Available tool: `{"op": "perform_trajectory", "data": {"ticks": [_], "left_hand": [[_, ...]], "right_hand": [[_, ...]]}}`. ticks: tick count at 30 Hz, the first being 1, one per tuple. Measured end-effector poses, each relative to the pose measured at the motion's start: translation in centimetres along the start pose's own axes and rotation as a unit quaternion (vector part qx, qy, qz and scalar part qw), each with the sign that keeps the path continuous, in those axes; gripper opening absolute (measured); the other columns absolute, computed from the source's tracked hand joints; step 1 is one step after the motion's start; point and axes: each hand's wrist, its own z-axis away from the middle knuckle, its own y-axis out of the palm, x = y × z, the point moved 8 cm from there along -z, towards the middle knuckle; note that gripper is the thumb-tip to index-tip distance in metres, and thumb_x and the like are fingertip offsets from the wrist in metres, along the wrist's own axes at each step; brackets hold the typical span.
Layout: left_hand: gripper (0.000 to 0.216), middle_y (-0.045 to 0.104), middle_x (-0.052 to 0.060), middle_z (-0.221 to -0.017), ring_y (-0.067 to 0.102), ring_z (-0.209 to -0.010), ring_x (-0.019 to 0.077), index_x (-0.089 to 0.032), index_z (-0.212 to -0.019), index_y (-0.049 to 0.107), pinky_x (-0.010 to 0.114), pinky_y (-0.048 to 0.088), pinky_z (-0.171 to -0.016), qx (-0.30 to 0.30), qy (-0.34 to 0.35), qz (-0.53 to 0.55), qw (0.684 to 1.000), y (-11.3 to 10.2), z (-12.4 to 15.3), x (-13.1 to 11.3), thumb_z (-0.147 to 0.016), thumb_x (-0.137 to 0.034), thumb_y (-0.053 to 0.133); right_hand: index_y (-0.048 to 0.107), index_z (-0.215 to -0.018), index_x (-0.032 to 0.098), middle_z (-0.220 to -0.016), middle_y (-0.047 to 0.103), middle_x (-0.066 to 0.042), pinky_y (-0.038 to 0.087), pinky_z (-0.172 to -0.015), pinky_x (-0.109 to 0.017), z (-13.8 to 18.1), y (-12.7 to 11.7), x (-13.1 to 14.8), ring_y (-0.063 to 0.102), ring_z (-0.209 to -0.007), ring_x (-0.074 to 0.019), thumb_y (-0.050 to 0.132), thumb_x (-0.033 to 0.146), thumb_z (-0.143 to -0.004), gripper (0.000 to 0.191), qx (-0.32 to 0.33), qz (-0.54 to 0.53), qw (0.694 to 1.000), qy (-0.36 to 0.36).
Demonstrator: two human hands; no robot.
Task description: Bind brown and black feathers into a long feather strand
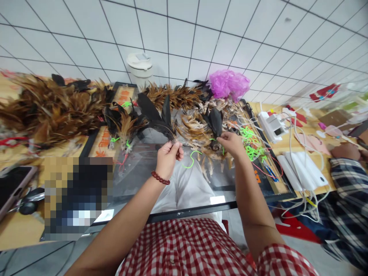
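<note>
My left hand (169, 156) is closed in a pinch around the quill ends of several long black feathers (153, 117), which fan upward from the fingers. My right hand (230, 143) reaches to the lower end of a black feather bunch (215, 122); its fingertips pinch there, partly hidden. Between the hands a loose bright green string (192, 158) lies on the glass. Left of my left hand sits a tied bunch of black and brown feathers (125, 126) with green string at its base. Loose brown feathers (192, 126) spread behind and between my hands.
A big brown feather heap (57, 107) fills the left. Behind stand a white lidded cup (140, 69) and a purple plastic bag (229, 85). Green strings (251, 143), a power strip (273, 126) and cables lie right. Beside them is a co-worker's plaid sleeve (349, 184).
</note>
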Motion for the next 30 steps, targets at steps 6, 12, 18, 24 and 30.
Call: {"op": "perform_trajectory", "data": {"ticks": [6,12,18,24,30], "left_hand": [[0.031,0.060,-0.001,-0.056,0.054,-0.045,0.0078,-0.012,-0.081,0.064,0.019,0.039,-0.042,0.014,-0.047,0.006,0.999,0.4,0.1,0.9,-0.072,-0.040,0.075],[0.029,0.061,-0.002,-0.057,0.054,-0.045,0.0079,-0.013,-0.082,0.064,0.019,0.039,-0.042,0.013,-0.045,0.019,0.999,0.3,0.1,0.7,-0.072,-0.038,0.075],[0.028,0.065,0.001,-0.061,0.058,-0.049,0.0087,-0.012,-0.079,0.065,0.020,0.043,-0.047,0.010,-0.033,0.030,0.999,0.1,0.0,0.1,-0.071,-0.037,0.076],[0.026,0.067,0.002,-0.065,0.060,-0.059,0.0102,-0.012,-0.066,0.066,0.022,0.049,-0.053,-0.012,-0.027,0.011,1.000,-0.3,-0.2,0.4,-0.062,-0.032,0.082],[0.029,0.064,0.002,-0.061,0.059,-0.056,0.0098,-0.011,-0.067,0.069,0.021,0.047,-0.050,-0.024,-0.063,0.035,0.997,-0.6,-0.2,1.0,-0.056,-0.033,0.086]], "right_hand": [[0.062,-0.080,0.018,-0.065,0.056,0.001,0.036,-0.059,-0.026,2.2,-5.1,-1.3,0.046,-0.056,-0.0115,0.059,0.042,-0.074,0.024,-0.174,-0.157,0.972,-0.017],[0.053,-0.089,0.023,-0.061,0.049,0.006,0.031,-0.047,-0.024,2.6,-3.0,0.5,0.037,-0.047,-0.0085,0.066,0.045,-0.072,0.031,-0.123,-0.426,0.896,-0.021],[0.054,-0.074,0.020,-0.054,0.053,0.006,0.031,-0.041,-0.020,3.7,3.8,7.3,0.042,-0.044,-0.0065,0.084,0.045,-0.055,0.043,0.150,-0.568,0.809,-0.018],[0.058,-0.071,0.019,-0.051,0.052,0.007,0.031,-0.041,-0.019,4.4,7.3,10.2,0.044,-0.043,-0.0058,0.084,0.046,-0.057,0.040,0.160,-0.555,0.815,-0.032],[0.064,-0.082,0.019,-0.063,0.061,0.005,0.043,-0.051,-0.021,4.8,8.5,9.7,0.050,-0.051,-0.0070,0.080,0.043,-0.065,0.034,0.088,-0.582,0.807,-0.047]]}}
